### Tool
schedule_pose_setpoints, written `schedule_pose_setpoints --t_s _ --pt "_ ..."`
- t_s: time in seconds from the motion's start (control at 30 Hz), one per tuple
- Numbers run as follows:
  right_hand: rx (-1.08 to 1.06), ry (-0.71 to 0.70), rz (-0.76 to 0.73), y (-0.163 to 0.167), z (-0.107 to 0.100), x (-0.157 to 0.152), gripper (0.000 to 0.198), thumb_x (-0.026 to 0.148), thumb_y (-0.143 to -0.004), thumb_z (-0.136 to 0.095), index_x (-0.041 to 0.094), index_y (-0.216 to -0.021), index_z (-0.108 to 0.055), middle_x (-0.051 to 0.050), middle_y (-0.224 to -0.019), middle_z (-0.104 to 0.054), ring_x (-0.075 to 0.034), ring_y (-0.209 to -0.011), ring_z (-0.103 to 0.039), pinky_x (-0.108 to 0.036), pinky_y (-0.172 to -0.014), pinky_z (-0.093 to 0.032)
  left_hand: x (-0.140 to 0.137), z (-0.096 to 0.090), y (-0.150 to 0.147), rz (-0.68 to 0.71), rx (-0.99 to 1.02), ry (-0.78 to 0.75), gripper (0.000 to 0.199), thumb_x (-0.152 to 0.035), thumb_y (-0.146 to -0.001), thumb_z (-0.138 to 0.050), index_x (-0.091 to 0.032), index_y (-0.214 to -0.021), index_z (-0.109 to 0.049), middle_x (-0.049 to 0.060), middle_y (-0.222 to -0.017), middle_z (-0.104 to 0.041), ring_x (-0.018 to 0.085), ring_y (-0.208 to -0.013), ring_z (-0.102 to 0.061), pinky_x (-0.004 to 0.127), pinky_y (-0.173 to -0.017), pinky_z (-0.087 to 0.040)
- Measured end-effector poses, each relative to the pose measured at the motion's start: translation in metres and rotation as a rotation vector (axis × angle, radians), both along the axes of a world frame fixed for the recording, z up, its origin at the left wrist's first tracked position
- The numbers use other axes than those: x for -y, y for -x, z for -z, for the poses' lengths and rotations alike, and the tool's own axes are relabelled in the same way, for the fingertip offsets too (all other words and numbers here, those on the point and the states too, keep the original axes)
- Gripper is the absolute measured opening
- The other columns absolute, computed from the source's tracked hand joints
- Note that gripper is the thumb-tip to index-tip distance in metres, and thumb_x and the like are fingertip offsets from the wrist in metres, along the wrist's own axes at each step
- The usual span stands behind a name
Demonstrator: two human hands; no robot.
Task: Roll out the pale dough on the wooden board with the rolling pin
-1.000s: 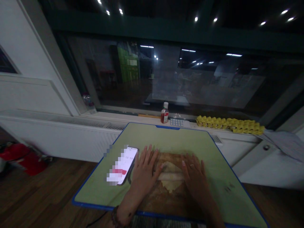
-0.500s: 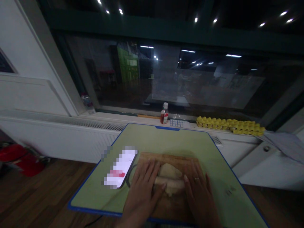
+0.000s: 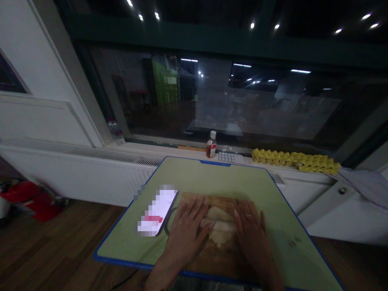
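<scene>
A pale rolling pin (image 3: 220, 225) lies crosswise over a flattened piece of dough (image 3: 219, 237), which shows on both the far and near sides of it. The dough's near edge is ragged. My left hand (image 3: 188, 226) rests flat over the pin's left end, fingers stretched forward and thumb along the pin. Over the right end lies my right hand (image 3: 250, 226), fingers stretched and a ring on one of them. Both hands hide the pin's ends. Beneath everything is a wooden cutting board (image 3: 212, 262).
The board lies on a green, blue-edged table (image 3: 194, 176). A lit, partly pixelated phone (image 3: 157, 212) lies left of the board, near a dark cable. On the windowsill stand a small bottle of reddish liquid (image 3: 211, 146), a yellow egg tray (image 3: 295, 161) and a clear plastic bottle (image 3: 115, 131).
Both hands and the rolling pin have moved slightly away from me over the dough. More dough shows on the near side. The view has shifted a little.
</scene>
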State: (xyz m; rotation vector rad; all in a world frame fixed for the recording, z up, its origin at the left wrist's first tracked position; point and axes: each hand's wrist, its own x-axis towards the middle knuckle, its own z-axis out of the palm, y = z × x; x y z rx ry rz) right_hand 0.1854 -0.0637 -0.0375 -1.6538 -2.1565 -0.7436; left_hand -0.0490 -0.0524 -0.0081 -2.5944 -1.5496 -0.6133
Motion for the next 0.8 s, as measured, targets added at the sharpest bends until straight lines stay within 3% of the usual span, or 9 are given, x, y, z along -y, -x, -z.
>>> schedule_pose_setpoints --t_s 0.13,0.33,0.6,0.8 --pt "-0.085 -0.054 -0.060 -0.002 0.011 0.019 0.042 0.017 -0.095 -0.033 0.023 -0.127 -0.059 -0.009 -0.142 -0.054 -0.029 -0.141 -0.035 -0.060 -0.109 -0.032 0.022 0.006 0.005 0.016 -0.018 -0.087 0.062 -0.053 -0.097 -0.042 -0.029 -0.153 -0.027 0.002 -0.155 -0.037 0.023 -0.142 -0.033 0.048 -0.116 -0.028" --pt "-0.218 -0.065 -0.128 -0.003 0.013 0.034 0.041 0.026 -0.099 -0.031 0.021 -0.132 -0.054 -0.011 -0.140 -0.055 -0.022 -0.141 -0.034 -0.047 -0.110 -0.037 0.046 0.005 0.006 0.018 -0.058 -0.175 0.064 -0.051 -0.096 -0.046 -0.025 -0.152 -0.029 0.004 -0.156 -0.034 0.024 -0.144 -0.030 0.045 -0.116 -0.030" --pt "-0.136 0.008 -0.045 0.009 0.002 0.011 0.038 0.020 -0.097 -0.034 0.021 -0.120 -0.064 -0.011 -0.129 -0.063 -0.028 -0.129 -0.050 -0.058 -0.110 -0.032 0.017 0.001 -0.006 -0.030 -0.038 -0.075 0.062 -0.053 -0.097 -0.041 -0.024 -0.150 -0.034 0.006 -0.153 -0.040 0.027 -0.140 -0.038 0.053 -0.115 -0.029" --pt "-0.165 0.036 -0.055 0.025 -0.004 -0.001 0.038 0.018 -0.096 -0.037 0.020 -0.117 -0.068 -0.009 -0.131 -0.062 -0.026 -0.124 -0.055 -0.054 -0.113 -0.030 0.016 -0.011 -0.029 -0.038 -0.022 0.012 0.059 -0.054 -0.098 -0.036 -0.022 -0.148 -0.039 0.005 -0.153 -0.041 0.028 -0.136 -0.042 0.050 -0.107 -0.040"
